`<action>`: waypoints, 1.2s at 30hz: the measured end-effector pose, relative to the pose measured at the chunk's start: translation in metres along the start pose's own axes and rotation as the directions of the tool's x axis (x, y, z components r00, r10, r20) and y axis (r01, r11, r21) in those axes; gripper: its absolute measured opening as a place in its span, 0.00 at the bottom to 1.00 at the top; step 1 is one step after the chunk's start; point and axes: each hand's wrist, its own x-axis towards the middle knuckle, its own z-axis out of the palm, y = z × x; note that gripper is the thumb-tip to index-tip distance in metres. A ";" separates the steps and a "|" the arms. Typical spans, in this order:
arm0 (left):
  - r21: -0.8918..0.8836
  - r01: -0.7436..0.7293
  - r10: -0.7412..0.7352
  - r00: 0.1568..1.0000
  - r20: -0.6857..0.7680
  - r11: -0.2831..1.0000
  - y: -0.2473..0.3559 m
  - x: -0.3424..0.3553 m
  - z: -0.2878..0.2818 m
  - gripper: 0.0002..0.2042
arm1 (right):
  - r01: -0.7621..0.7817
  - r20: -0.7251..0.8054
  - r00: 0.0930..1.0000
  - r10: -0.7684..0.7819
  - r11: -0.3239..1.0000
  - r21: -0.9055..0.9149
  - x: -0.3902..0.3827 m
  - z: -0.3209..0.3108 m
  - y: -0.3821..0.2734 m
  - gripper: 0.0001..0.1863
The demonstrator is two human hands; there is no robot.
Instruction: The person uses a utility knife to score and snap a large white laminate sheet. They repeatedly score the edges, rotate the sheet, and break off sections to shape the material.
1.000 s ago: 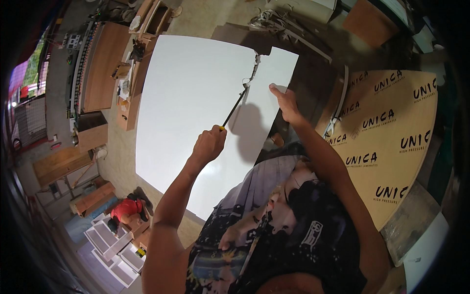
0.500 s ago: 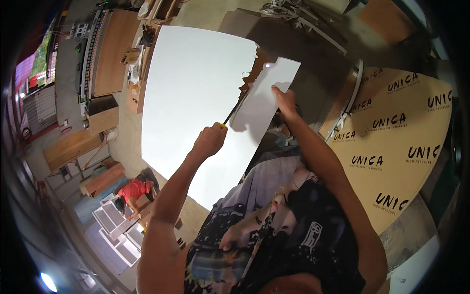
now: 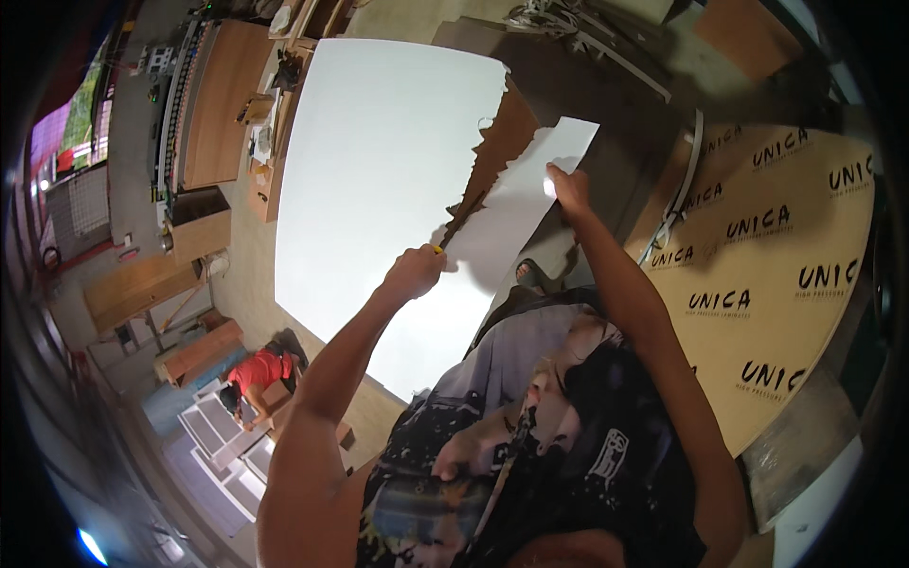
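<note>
A large white sheet [image 3: 379, 170] lies in front of me, torn along a jagged line. Brown surface [image 3: 502, 137] shows in the widening gap between it and a loose white strip [image 3: 516, 208] on the right. My right hand [image 3: 568, 189] grips the outer edge of that strip, thumb on top. Closed in a fist, my left hand [image 3: 415, 273] holds a tool with a yellow handle [image 3: 438, 250] near the lower end of the tear. Its narrow dark blade points into the gap; the exact kind of tool I cannot tell.
Right of me stand yellowish printed laminate sheets [image 3: 757, 256] with a pale bent strip [image 3: 686, 180] beside them. A co-worker in a red top [image 3: 260, 374] bends over white frames [image 3: 222, 431] at the lower left. Wooden boxes and boards [image 3: 199, 213] stand along the left.
The gap between sheet and strip has widened and shows more brown. My right hand has moved slightly right with the strip. My left hand has shifted slightly right and down along the tear.
</note>
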 end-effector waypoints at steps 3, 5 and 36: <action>0.169 -0.238 0.254 0.964 -0.081 0.956 -0.034 -0.017 0.016 0.18 | -0.132 0.050 0.991 0.123 0.951 0.281 -0.017 0.003 0.006 0.20; 0.182 -0.352 0.387 0.898 -0.211 0.918 -0.072 -0.028 0.031 0.19 | -0.391 0.210 0.919 0.333 0.831 0.396 -0.037 0.006 -0.013 0.22; 0.239 -0.211 0.270 0.930 -0.250 0.948 -0.153 -0.105 0.092 0.19 | 0.001 -0.123 0.992 0.016 0.990 0.138 -0.117 0.061 0.010 0.18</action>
